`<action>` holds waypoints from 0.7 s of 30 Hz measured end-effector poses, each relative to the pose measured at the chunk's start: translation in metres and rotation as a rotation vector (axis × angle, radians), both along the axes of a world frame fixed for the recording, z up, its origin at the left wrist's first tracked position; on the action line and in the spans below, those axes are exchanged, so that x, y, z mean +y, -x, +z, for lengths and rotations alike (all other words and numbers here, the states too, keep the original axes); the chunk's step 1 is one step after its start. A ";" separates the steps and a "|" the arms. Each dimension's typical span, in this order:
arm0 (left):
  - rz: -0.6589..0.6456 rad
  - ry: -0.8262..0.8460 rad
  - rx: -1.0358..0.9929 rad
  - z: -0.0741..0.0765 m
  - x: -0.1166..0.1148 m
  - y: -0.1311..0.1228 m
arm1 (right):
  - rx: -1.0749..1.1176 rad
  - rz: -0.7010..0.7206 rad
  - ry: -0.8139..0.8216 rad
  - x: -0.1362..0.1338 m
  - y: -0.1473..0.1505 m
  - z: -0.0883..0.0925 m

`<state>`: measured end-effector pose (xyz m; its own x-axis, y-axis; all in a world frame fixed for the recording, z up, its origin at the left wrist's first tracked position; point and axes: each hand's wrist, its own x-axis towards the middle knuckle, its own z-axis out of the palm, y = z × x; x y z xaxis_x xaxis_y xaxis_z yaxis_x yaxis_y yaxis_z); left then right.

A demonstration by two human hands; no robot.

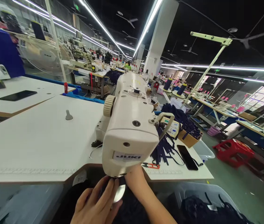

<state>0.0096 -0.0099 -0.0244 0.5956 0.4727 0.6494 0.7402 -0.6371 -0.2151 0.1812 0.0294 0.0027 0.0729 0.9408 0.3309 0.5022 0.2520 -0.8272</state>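
Observation:
A white sewing machine [132,124] marked JUKI stands right in front of me. Below its near end, my left hand [99,199] has its fingers pressed together on dark fabric [102,188], which looks navy. A shiny, rounded metal part [119,193] shows beside those fingertips. My right hand [134,175] reaches up under the machine head from the right, and its fingers are hidden behind the head. More dark cloth [132,208] lies in shadow below both hands.
On the right of the white table [75,140] lie orange-handled snips [152,165], navy strips [163,151] and a black phone [188,157]. A box of navy pieces [190,138] stands behind. A clear bin [206,193] holds dark garments at lower right. A red stool [234,152] stands beyond.

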 end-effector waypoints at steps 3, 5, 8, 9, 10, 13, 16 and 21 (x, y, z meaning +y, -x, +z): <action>-0.016 0.037 -0.020 -0.005 0.001 -0.003 | -0.011 -0.028 0.015 0.006 -0.002 -0.008; -0.027 0.043 -0.047 -0.005 0.002 -0.006 | -0.010 -0.022 0.011 0.009 -0.004 -0.012; -0.072 0.031 -0.059 -0.003 0.004 -0.007 | 0.009 0.004 0.001 0.009 -0.005 -0.013; -0.084 0.030 -0.066 -0.003 0.005 -0.007 | 0.018 0.008 -0.001 0.008 -0.006 -0.012; -0.095 0.034 -0.072 -0.006 0.005 -0.007 | 0.028 0.010 -0.004 0.007 -0.006 -0.011; -0.100 0.077 -0.149 -0.029 0.006 -0.006 | 0.067 0.005 -0.010 0.004 -0.007 -0.011; 0.158 0.151 -0.513 -0.075 0.006 -0.005 | 0.128 -0.055 -0.007 -0.001 -0.005 -0.011; 0.214 0.331 -0.550 -0.132 -0.002 0.004 | 0.657 -0.022 0.206 -0.043 0.008 -0.004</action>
